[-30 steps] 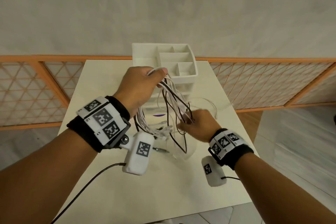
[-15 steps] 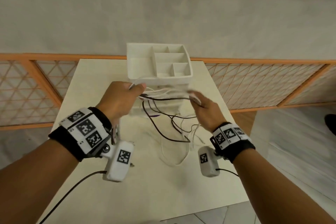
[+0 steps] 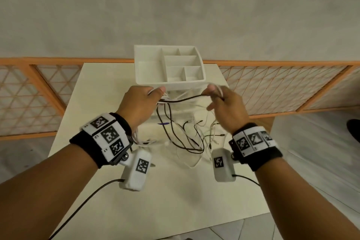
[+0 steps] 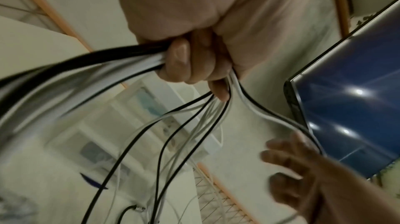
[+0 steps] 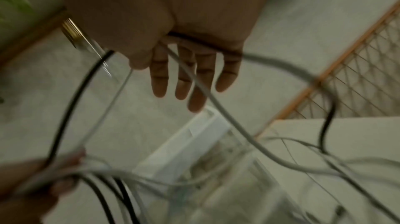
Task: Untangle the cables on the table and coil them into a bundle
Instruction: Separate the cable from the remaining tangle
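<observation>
1. Left hand [image 3: 139, 103] clenched tight on the cables [image 3: 181, 138]: black and white strands bunched in the fist, seen clearly in the left wrist view [image 4: 194, 60].
2. Right hand [image 3: 226, 107] on a short black-and-white span [image 3: 187, 99] strung between both hands. Fingers [image 5: 184, 77] straight and slightly spread, strands crossing the palm under the thumb. Draped or lightly pinned, not gripped; thumb pressure cannot be told from the blurred view.
3. Change versus a second ago: was left high, right low in the hanging mass. Now both level, apart, just in front of the white organizer tray [image 3: 148, 68]. Span pulled roughly horizontal.
4. Rest of the cables: loose loops and free ends hanging from the left fist down onto the table [image 3: 97, 210], sprawled between the wrists. Several plug ends lying separate on the surface.
5. Reading: one length being measured off for a wrap. Untangling looks largely done, since strands fan out freely below the fist. Coiling barely begun, no formed bundle visible.
6. Next, probably: bring the span back to the left fist as a loop, then repeat.
7. Risk: open right palm letting the thin strands slip off; trailing ends snagging on the tray.
</observation>
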{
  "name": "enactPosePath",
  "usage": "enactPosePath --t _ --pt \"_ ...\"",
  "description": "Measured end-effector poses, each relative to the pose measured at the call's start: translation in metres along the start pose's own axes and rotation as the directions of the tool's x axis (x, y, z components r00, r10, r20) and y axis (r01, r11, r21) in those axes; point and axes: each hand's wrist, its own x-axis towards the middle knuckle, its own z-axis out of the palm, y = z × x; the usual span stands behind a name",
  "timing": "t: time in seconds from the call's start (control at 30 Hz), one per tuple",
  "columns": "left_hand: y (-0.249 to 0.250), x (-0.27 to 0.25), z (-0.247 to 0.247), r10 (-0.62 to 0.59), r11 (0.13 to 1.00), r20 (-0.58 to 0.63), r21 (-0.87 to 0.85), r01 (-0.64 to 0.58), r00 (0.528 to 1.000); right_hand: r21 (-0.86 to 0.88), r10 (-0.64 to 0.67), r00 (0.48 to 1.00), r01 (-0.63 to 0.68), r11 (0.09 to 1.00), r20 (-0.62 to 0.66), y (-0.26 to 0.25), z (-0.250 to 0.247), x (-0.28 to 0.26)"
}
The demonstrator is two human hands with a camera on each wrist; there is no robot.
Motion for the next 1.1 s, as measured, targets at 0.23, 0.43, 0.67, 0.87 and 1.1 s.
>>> enactPosePath --t 0.23,0.43,0.67,0.87,1.1 --pt "0.000 0.014 -0.033 -0.117 0.916 -0.169 -0.399 0.041 0.979 -0.646 0.291 0.938 -0.106 0.756 0.187 0.069 0.001 -0.018" --pt "0.012 0.011 -0.037 -0.057 0.866 -0.153 -0.500 -0.028 0.987 -0.635 0.454 0.864 -0.226 0.739 0.220 0.120 0.035 -0.047" --pt "-0.001 0.001 -0.024 0.012 0.999 -0.037 0.030 -0.011 0.999 0.053 0.127 0.992 -0.126 0.991 0.002 0.027 0.003 -0.002" --pt "-0.034 -0.002 -0.008 -0.217 0.967 0.025 0.142 0.212 0.976 0.038 -0.174 0.907 0.203 0.978 -0.383 -0.007 -0.015 0.014" --pt "-0.028 0.010 -0.036 -0.308 0.802 -0.071 -0.556 0.219 0.949 -0.623 0.279 0.960 -0.237 0.745 -0.032 0.119 -0.003 -0.026"
